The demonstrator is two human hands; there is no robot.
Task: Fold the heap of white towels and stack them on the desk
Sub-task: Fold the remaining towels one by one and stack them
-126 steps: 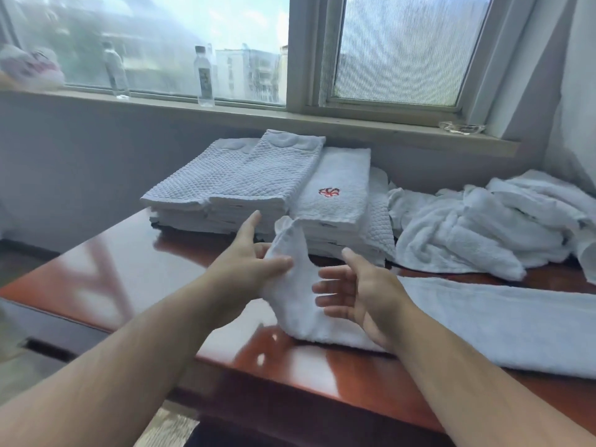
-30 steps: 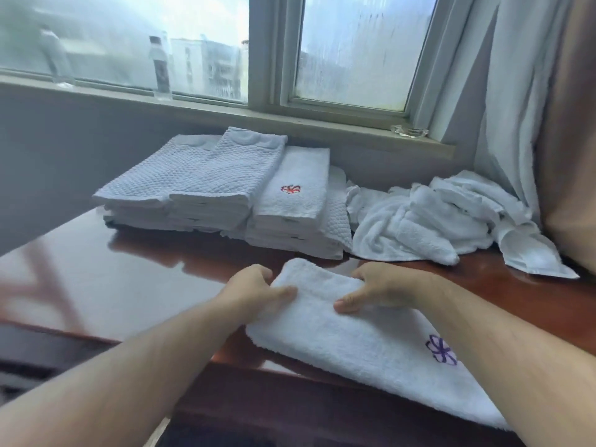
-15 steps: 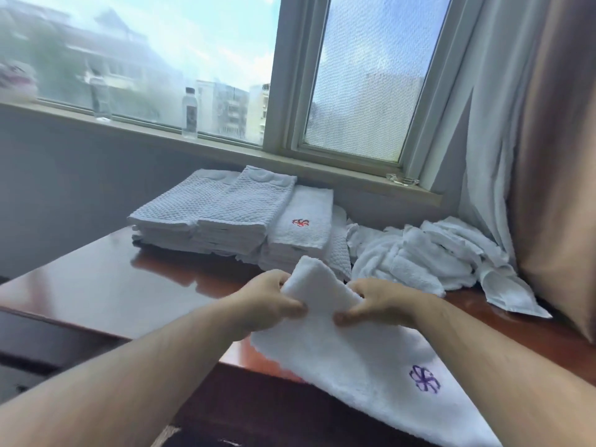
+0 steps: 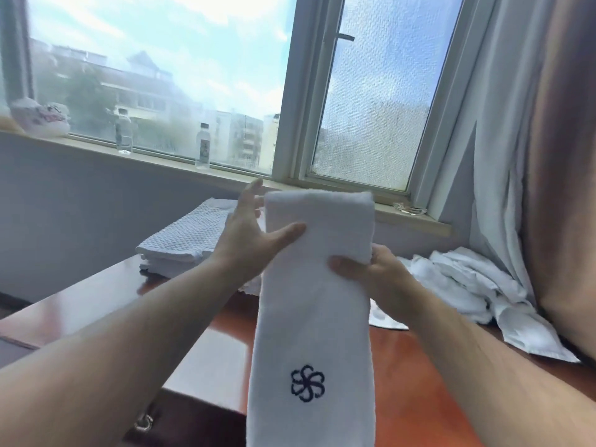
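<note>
Head view gives me a plush terry towel [image 4: 317, 304], folded into a long narrow band with a rounded fold on top, held upright above the glossy red-brown desk [image 4: 419, 382], a dark pinwheel emblem [image 4: 307, 382] stitched low on it. My left hand [image 4: 248, 240] grips its left edge, thumb across the front, fingers reaching up behind. My right hand [image 4: 377, 272] pinches the right edge lower down, thumb in front. Far left sits a flat stack [image 4: 183, 240] of waffle-weave towels; far right, a crumpled heap [image 4: 464, 285]

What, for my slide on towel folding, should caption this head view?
Left hand and right hand hold a logo towel above the desk, stack and heap behind.
</note>
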